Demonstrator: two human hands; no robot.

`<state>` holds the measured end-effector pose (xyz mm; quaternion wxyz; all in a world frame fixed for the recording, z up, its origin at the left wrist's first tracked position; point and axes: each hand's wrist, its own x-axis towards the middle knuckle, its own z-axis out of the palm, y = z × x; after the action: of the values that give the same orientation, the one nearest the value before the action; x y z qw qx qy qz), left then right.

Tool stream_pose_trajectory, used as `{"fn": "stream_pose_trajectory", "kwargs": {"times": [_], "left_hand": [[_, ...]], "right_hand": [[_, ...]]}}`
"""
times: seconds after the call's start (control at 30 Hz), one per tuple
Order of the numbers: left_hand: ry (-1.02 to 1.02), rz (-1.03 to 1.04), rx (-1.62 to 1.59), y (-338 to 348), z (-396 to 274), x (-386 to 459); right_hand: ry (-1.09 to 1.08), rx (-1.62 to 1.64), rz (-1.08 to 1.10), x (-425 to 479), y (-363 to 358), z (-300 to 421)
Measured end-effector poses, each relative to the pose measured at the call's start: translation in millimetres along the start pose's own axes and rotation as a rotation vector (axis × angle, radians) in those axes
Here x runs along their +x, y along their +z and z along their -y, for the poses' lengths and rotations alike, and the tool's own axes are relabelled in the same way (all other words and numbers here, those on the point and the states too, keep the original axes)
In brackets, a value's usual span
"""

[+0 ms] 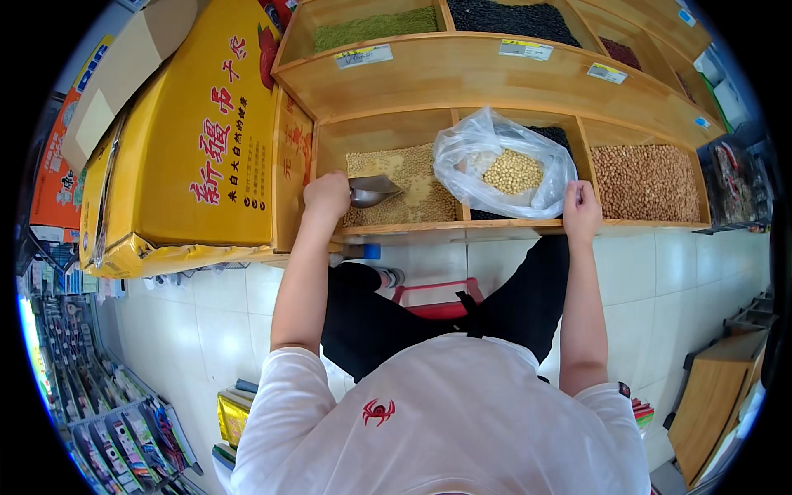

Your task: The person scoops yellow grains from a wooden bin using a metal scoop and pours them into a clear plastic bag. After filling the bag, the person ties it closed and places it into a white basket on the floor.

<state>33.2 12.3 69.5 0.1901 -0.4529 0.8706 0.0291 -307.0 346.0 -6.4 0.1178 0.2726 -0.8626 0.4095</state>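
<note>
My left hand (pixel 327 195) is closed around the handle of a metal scoop (pixel 373 190), whose blade lies over the soybeans (pixel 427 201) in the left bin. The bottom of that bin shows through in places. With its fingers curled, my right hand (pixel 581 210) grips the right edge of a clear plastic bag (pixel 461 164). The bag sits open above the middle bin of black beans (pixel 554 135), hiding most of them. Pale yellow soybeans (pixel 512 171) are inside the bag.
Right of the bag is a bin of peanuts (pixel 646 182). Behind stand bins of green beans (pixel 377 28) and black beans (pixel 513 21). A yellow cardboard box (pixel 179 167) is at the left. Below the bins, a red plastic stool or basket (pixel 436 292) shows between my legs.
</note>
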Motion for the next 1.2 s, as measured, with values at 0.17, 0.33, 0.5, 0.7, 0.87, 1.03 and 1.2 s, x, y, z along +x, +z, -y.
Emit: {"fn": "stream_pose_trajectory", "kwargs": {"times": [0.17,0.33,0.5,0.7,0.87,1.03,1.2], "left_hand": [[0.023,0.020,-0.028,9,-14,22],[0.036,0.024,-0.091,26,-18,54],[0.090,0.116,-0.159,28,-46,66],[0.127,0.158,-0.499,125,-21,127],[0.110,0.181,-0.678,120,-21,128],[0.016,0.045,-0.486,98,-17,108],[-0.062,0.026,-0.447,71,-16,89]], "right_hand": [[0.008,0.021,0.000,0,0,-6],[-0.005,0.001,0.013,1,-1,1],[0.004,-0.015,0.013,1,-4,-4],[-0.017,-0.008,0.016,2,0,-1],[-0.001,-0.039,0.005,0,-2,-7],[0.015,-0.012,0.031,0,0,-3],[0.022,-0.017,0.035,1,-2,-4]]}}
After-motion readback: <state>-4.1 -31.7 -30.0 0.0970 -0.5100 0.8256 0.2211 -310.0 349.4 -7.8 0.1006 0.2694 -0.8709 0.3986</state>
